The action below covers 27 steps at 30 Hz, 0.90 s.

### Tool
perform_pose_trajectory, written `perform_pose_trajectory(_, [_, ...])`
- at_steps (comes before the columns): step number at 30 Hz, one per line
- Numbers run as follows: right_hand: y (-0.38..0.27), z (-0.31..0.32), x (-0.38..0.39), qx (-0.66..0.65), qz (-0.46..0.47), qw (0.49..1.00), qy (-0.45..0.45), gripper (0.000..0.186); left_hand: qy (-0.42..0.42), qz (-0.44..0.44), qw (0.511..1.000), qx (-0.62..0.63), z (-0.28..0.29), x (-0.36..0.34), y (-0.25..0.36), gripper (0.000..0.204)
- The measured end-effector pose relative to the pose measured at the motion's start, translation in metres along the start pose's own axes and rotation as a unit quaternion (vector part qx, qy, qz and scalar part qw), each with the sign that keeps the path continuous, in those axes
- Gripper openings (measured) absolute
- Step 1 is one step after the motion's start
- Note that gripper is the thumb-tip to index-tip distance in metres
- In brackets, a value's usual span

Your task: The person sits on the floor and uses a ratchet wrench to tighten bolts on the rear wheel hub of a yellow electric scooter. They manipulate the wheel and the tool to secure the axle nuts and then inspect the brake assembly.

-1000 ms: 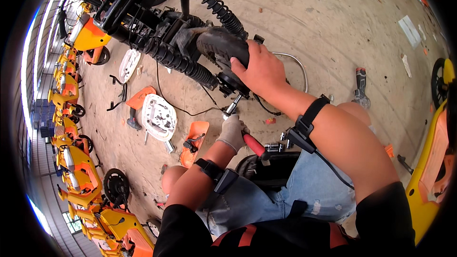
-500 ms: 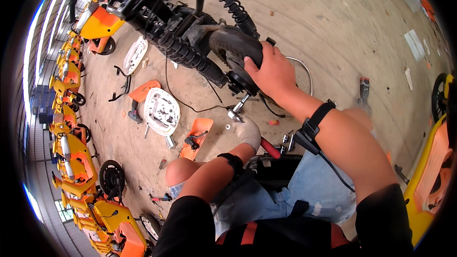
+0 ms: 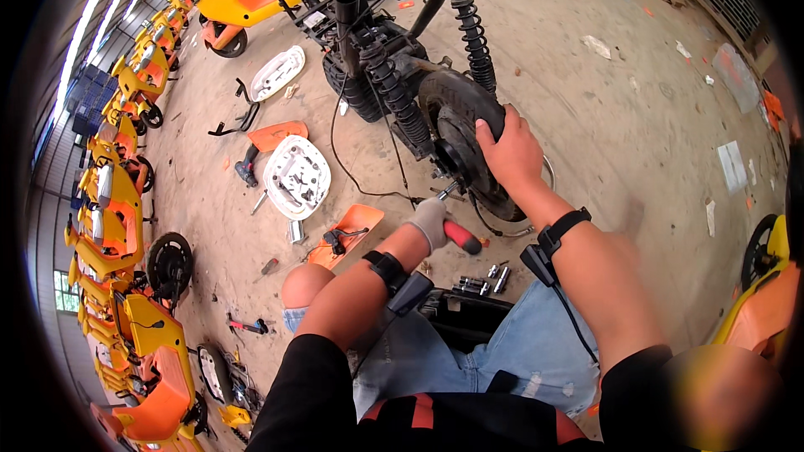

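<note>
The right hand (image 3: 512, 152) is clamped over the top of the wheel (image 3: 471, 146). Below the wheel's hub, the gloved left hand (image 3: 430, 223) is closed around the ratchet (image 3: 461, 237), whose shaft reaches toward the hub. Sockets (image 3: 501, 279) lie below the wheel; a white tray (image 3: 289, 148) lies left of it.

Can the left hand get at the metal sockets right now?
Probably not freely: the sockets lie nearby, uncovered, but the left hand holds the red-handled wrench and would likely need to release it first.
</note>
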State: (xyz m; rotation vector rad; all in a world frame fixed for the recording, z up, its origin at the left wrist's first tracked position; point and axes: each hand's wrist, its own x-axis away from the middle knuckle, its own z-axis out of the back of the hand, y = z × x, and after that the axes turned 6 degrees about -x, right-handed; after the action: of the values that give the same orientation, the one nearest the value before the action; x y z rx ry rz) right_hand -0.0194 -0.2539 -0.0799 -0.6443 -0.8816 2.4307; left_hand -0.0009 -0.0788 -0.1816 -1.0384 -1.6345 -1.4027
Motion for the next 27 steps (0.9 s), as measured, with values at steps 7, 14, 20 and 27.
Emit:
perform_pose_trajectory(7, [-0.005, 0.002, -0.001, -0.007, -0.003, 1.000, -0.010, 0.062, 0.011, 0.010, 0.998, -0.062, 0.006, -0.007, 0.011, 0.009])
perform_pose_trajectory(14, [0.006, -0.001, -0.004, -0.015, 0.003, 1.000, 0.000, 0.061, 0.015, -0.277, 0.601, -0.750, 0.016, -0.038, -0.032, 0.005])
perform_pose_trajectory(20, [-0.004, 0.002, -0.004, -0.037, 0.005, 0.999, -0.003, 0.057, 0.053, -0.198, 0.216, -0.955, -0.008, 0.008, -0.047, 0.017])
perform_pose_trajectory(27, [-0.005, 0.003, -0.003, -0.025, 0.003, 1.000, -0.001, 0.058, 0.271, -0.135, 0.713, -0.632, -0.003, -0.035, -0.084, 0.027])
